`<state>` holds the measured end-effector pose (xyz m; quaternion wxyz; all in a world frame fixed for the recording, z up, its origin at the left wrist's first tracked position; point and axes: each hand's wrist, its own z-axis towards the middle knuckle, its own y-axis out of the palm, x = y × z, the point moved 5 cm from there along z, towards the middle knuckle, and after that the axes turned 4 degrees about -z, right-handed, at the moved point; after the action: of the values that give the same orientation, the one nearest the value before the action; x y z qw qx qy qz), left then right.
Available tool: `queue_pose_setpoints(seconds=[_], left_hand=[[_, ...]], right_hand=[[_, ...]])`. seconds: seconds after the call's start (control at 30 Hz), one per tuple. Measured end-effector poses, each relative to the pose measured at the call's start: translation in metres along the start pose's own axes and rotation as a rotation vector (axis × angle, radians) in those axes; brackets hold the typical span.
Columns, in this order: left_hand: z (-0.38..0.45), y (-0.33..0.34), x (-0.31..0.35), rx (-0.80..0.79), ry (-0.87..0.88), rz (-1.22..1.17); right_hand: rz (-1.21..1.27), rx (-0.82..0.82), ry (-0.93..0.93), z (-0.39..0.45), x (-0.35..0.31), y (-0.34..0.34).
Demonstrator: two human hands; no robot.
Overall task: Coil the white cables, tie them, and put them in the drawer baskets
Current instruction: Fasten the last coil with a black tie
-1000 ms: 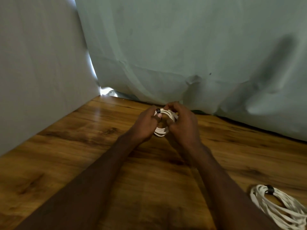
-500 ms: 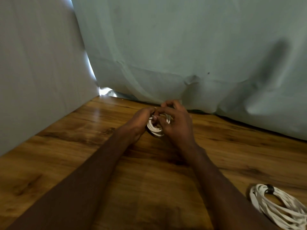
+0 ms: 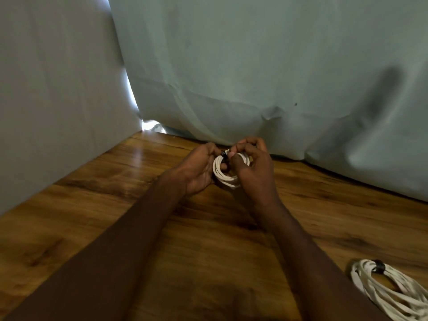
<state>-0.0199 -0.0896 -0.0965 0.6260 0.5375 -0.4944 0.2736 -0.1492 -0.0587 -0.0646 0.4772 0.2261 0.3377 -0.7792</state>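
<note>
Small white cable coil [image 3: 225, 174] held up off the wooden table [image 3: 208, 251] between both hands, near the middle of the view. Left hand [image 3: 199, 169] curled round the coil's nine o'clock side, fingers tucked through the loop. Right hand [image 3: 253, 167] curled on the three o'clock side, thumb and forefinger pinching at a small black tie [image 3: 224, 154] at the coil's twelve o'clock. Both forearms reaching in from six o'clock, meeting at the coil.

Outward from there: bare wood all round the hands, widest toward seven and eight o'clock. Pale curtain [image 3: 254, 77] hanging down to the table's far edge just beyond the knuckles at twelve o'clock. Grey wall [image 3: 58, 89] closing the table's left edge at nine to ten o'clock. Second white cable bundle [image 3: 391, 293], bound by a black band [image 3: 377, 266], lying on the wood at four o'clock, well apart from the hands, partly cut off by the frame corner.
</note>
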Motion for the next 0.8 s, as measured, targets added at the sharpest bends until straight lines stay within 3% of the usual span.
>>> queue_pose_setpoints(seconds=[0.13,0.23,0.4,0.5,0.63,0.8], left_hand=[[-0.003,0.008,0.002,-0.079,0.056,-0.152],[-0.002,0.007,0.002,-0.015,0.095,-0.218],[-0.005,0.004,0.001,0.018,0.009,-0.267],[-0.004,0.0,0.001,0.069,0.012,-0.288],[-0.001,-0.002,-0.003,0.122,-0.003,-0.25],[0.0,-0.007,-0.005,0.163,-0.008,-0.235]], right_hand=[[0.225,0.102,0.159,0.0,0.007,-0.004],[0.355,0.148,0.256,0.002,0.015,-0.006],[0.435,0.155,0.318,0.0,0.009,-0.009],[0.283,0.171,0.223,0.0,0.005,-0.01],[-0.267,0.162,0.007,0.002,0.004,-0.01],[-0.489,0.11,-0.123,-0.002,-0.005,-0.004]])
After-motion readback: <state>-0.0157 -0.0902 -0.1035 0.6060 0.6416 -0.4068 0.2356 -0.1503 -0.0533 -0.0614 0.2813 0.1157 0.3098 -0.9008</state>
